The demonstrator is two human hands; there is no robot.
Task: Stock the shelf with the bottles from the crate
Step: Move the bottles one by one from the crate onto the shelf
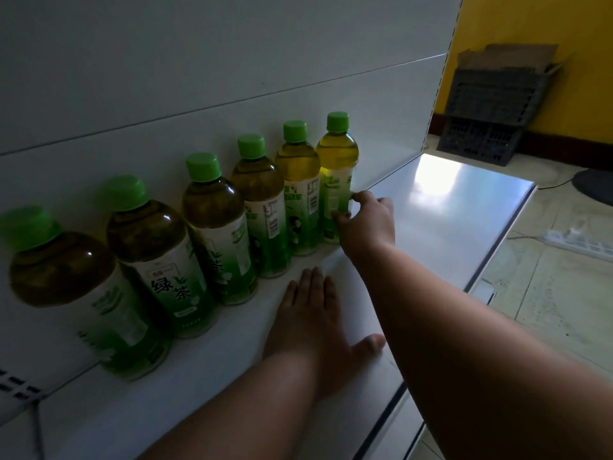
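Your right hand (366, 224) is reaching out to the far end of the row and grasps the last bottle (336, 180) low on its label, with the thumb on the front of it and one fingertip showing at its far side. This bottle stands upright on the shelf (431, 207), touching the white back panel (199, 61) behind it. Its liquid looks paler yellow than the others.

Your left hand (311, 320) lies flat on the shelf, palm down, fingers straight and together, thumb spread to the side. It holds nothing. It rests nearer to you than the right hand, and your right forearm passes just beside its thumb.

Five more bottles (205, 227) stand in the same row, left of the right hand and beyond the fingertips of the left hand. All have green caps and green and white labels. They stand close together, side by side, along the back panel.

Beyond the right hand, past the end of the shelf, a dark crate (487, 111) leans against the yellow wall (530, 21) on the floor (547, 293), with cardboard (507, 56) behind it. A white power strip (577, 240) lies on the floor to the right of the right hand.
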